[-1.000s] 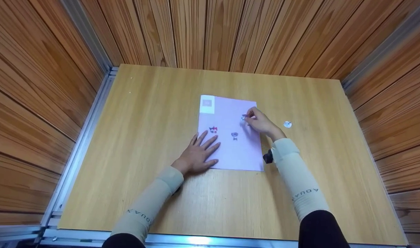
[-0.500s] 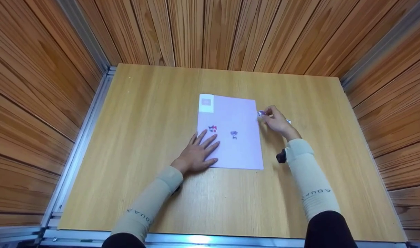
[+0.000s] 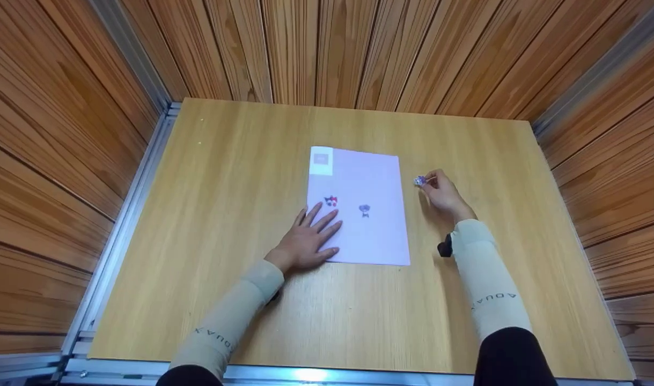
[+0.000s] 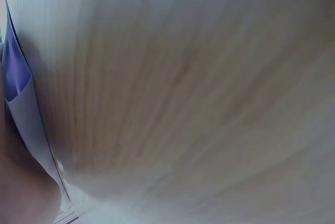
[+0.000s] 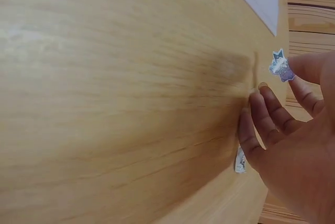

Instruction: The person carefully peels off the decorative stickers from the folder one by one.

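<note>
My left hand [image 3: 307,241] lies flat with spread fingers on the lower left part of a lilac booklet [image 3: 380,236]. Two small cartoon stickers lie on its cover: a red and black one [image 3: 331,201] just beyond the fingertips, and a purple one [image 3: 364,210] near the middle. To the right of the booklet, my right hand [image 3: 446,195] pinches a purple and blue sticker [image 5: 282,66] between thumb and index finger, above the table. The other right fingers are half bent in the right wrist view. The left wrist view catches the booklet's edge [image 4: 34,124].
Another small sticker [image 5: 240,160] lies on the wooden table [image 3: 225,177], beyond the right fingers and hidden behind that hand in the head view. A white label [image 3: 321,161] marks the booklet's far left corner. Wood-panelled walls [image 3: 337,53] stand around the table.
The right hand has moved off the booklet to the right, carrying the purple and blue sticker. Its position now covers the sticker on the table in the head view. The left hand stays put.
</note>
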Action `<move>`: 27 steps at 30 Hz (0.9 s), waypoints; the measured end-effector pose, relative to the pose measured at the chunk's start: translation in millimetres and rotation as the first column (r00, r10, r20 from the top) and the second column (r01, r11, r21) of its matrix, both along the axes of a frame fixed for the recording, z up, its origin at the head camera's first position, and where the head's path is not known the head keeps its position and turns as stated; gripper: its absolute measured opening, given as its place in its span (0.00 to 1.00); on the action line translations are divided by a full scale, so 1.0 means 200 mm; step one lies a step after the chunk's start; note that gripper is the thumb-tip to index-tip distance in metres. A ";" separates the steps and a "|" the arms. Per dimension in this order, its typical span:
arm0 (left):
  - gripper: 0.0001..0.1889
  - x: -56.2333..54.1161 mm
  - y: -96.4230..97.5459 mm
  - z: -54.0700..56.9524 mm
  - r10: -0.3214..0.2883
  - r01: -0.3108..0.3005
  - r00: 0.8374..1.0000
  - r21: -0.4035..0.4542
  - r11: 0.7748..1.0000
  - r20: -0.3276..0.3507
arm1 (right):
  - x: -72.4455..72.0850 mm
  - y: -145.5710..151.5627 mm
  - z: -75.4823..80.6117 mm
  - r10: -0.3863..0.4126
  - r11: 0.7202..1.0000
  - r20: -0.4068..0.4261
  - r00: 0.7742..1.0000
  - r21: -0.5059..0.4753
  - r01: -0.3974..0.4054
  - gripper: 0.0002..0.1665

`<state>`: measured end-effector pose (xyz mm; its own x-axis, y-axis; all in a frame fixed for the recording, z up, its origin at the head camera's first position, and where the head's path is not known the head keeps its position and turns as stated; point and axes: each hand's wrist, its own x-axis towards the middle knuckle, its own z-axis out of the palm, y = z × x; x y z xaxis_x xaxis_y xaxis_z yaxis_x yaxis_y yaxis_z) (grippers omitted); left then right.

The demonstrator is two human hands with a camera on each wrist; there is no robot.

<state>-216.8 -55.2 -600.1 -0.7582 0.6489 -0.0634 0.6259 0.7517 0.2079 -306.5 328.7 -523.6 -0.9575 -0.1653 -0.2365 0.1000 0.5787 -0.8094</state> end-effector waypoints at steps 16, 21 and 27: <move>0.38 -0.02 0.00 0.00 0.008 -0.007 0.999 -0.030 1.000 0.034 | -0.21 0.03 -0.14 -0.046 0.977 0.064 0.997 0.211 0.032 0.20; 0.38 -0.01 0.00 0.00 0.008 -0.007 0.999 -0.010 1.000 0.034 | -0.24 0.02 -0.15 -0.050 0.964 0.069 0.996 0.264 0.030 0.19; 0.39 -0.01 0.00 0.00 0.007 -0.007 1.000 -0.009 1.000 0.019 | -0.25 0.01 -0.17 -0.052 0.940 0.065 0.997 0.341 0.027 0.17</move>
